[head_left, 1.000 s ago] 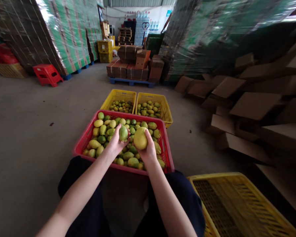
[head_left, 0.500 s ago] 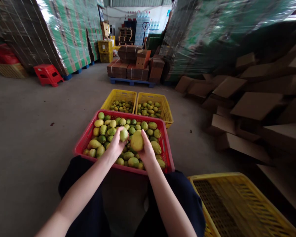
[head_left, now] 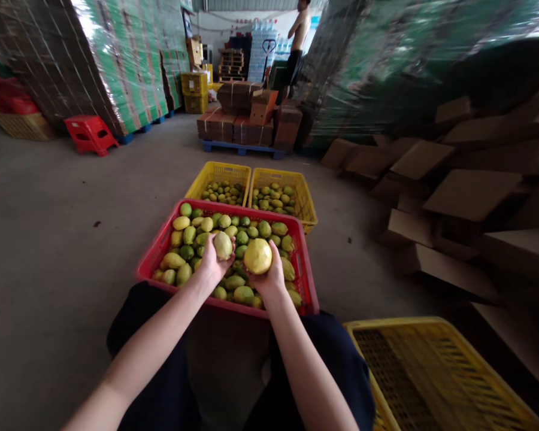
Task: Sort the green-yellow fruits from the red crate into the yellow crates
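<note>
My left hand (head_left: pixel 212 263) is closed round a greenish lemon (head_left: pixel 223 245). In my right hand (head_left: pixel 272 276) rests a larger, yellow lemon (head_left: pixel 257 256), with the fingers curled under and beside it. Both fruits are held just above a red plastic crate (head_left: pixel 306 272) that is filled with green and yellow lemons (head_left: pixel 183 275). This crate lies right in front of my knees. Two yellow crates stand behind it, a left one (head_left: pixel 196 182) and a right one (head_left: pixel 306 194), each with lemons in the bottom.
A yellow crate (head_left: pixel 399 323) stands at my right knee. Cardboard boxes (head_left: pixel 471 191) are heaped along the right side. Ahead are stacked cartons (head_left: pixel 251 129) on a blue pallet (head_left: pixel 242 148). A red stool (head_left: pixel 90 134) stands left, near wrapped pallet loads (head_left: pixel 126 66). A person (head_left: pixel 297 42) stands at the back.
My right hand has turned and moved slightly right, showing more of the yellow lemon. The left hand has tilted its lemon upward. A person has come into view at the back.
</note>
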Motion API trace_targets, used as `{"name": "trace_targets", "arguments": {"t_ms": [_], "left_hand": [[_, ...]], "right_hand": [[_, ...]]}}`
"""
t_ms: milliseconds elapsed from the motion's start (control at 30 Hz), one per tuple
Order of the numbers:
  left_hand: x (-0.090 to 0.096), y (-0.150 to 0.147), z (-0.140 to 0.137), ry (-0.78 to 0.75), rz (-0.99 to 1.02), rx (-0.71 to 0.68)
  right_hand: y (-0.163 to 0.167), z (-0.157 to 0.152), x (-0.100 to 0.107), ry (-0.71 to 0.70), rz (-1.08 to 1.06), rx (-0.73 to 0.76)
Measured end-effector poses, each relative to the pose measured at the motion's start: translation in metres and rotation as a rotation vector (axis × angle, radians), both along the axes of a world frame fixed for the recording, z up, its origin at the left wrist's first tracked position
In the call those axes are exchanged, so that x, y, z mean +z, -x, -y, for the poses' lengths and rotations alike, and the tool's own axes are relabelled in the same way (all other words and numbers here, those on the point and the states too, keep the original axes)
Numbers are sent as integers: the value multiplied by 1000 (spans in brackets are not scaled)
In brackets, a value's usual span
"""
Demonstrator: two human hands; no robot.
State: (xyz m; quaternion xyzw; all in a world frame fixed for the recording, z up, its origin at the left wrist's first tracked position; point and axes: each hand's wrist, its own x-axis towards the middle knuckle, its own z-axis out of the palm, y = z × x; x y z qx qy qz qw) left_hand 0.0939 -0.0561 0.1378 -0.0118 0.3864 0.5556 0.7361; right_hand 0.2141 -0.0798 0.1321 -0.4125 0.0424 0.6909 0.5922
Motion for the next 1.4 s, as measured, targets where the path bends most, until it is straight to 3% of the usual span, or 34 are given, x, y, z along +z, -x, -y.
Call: {"name": "trace_targets", "arguments": {"t_ms": [233,367,500,700,867,1067,1267,1400], "left_hand": [[-2,-3,-5,75,13,95],[3,-1,-3,26,-94,29],[9,-1,1,40,-244,-40],[7,-4,0,30,-86,-31],[0,-2,-3,38,20,-11],[-7,-1,-5,92,31,10],[-7,0,-8,87,53,36],[-5,1,-6,88,13,78]], "right_hand": [[4,-5,-3,-21,49,-41],[3,-1,2,-76,45,-21],[0,0,1,-41,40,8],[0,-4,-7,-45,34,56],[2,-3,-4,-29,-39,9],[-1,-6,-11,-1,-81,-58],[-3,-8,-21,3,-91,21],[-3,-5,-16,19,-40,54]]}}
